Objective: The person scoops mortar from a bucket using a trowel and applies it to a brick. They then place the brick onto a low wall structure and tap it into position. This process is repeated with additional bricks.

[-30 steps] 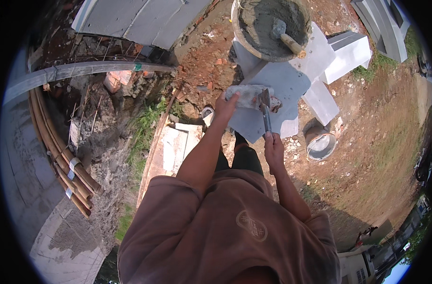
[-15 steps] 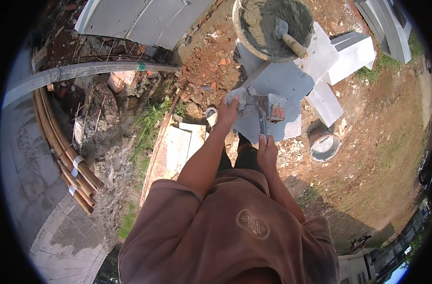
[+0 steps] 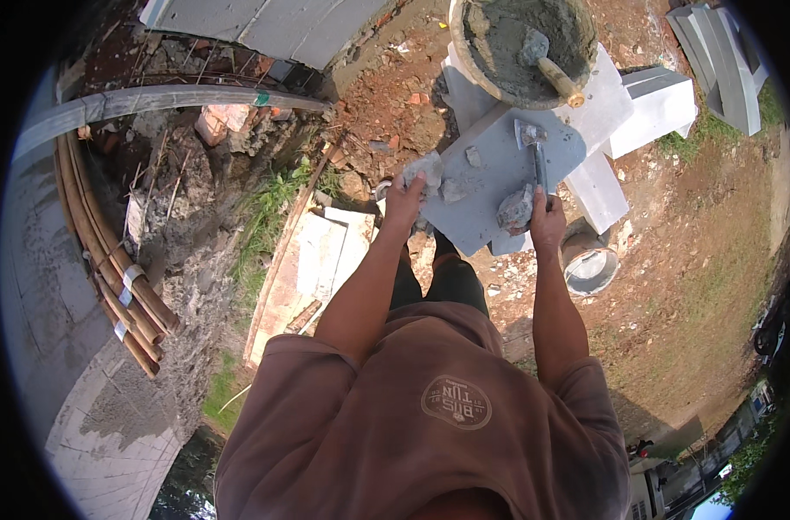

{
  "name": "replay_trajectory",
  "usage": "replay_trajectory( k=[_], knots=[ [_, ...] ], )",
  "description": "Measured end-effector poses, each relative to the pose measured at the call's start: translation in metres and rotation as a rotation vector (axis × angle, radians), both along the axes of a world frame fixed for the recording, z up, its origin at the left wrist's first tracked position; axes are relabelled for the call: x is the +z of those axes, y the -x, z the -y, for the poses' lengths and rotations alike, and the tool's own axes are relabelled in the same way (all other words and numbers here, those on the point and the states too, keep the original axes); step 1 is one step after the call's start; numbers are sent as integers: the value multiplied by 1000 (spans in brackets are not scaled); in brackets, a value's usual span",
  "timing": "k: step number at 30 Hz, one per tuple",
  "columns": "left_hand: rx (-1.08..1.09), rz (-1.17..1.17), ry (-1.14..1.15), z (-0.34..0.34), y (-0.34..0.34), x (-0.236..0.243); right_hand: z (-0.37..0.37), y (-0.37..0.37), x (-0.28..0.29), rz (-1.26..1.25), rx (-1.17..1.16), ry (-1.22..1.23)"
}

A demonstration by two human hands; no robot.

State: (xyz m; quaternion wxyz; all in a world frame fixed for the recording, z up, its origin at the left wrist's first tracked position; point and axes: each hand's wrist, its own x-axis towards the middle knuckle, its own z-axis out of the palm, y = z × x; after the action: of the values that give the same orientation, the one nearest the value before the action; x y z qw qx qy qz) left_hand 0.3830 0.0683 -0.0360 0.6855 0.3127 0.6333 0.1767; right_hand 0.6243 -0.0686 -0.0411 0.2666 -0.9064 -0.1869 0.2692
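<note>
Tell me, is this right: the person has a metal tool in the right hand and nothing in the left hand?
Not quite: the left hand isn't empty. The head view shows it holding a rough grey chunk. The right hand does hold the metal tool.

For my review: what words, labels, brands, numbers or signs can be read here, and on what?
Brown T-shirt: pale lettering in an oval chest emblem, legible; wording not copied here.
Brown poles: white bands; any print is too small to read.
Hammer: no text seen on it.
No other text can be made out.
</note>
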Motion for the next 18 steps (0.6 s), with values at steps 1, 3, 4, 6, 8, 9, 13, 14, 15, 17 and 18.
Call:
replay_trajectory(
  k=[1,3,4,6,8,9,13,14,15,17,18],
  knots=[
    [-9,17,2,3,2,1,-1,0,-1,-5,8,-28],
    [-49,9,-52,1,11,0,2,-6,-5,-60,39,-111],
    [-65,-27,-38,-1,15,4,-3,-5,6,-239,-78,-168],
    [-129,-148,-161,0,27,-2,-1,-6,2,-144,2,-100],
    [-56,-87,-84,-2,38,5,4,-9,-13,-12,33,-60],
    [-28,-70,-27,0,41,7,2,-8,-10,28,17,-40],
    [152,-51,-17,3,63,22,-10,0,-5,113,-35,2],
    [183,-52,-6,1,68,24,-11,3,-11,132,-65,58],
    [204,-52,7,0,69,25,-12,2,-12,31,-80,33],
    [117,-80,6,-5,66,22,-11,-9,-13,-138,-133,7],
    [44,-92,-14,-6,63,17,-1,-24,-32,-263,-103,7]
  ],
)
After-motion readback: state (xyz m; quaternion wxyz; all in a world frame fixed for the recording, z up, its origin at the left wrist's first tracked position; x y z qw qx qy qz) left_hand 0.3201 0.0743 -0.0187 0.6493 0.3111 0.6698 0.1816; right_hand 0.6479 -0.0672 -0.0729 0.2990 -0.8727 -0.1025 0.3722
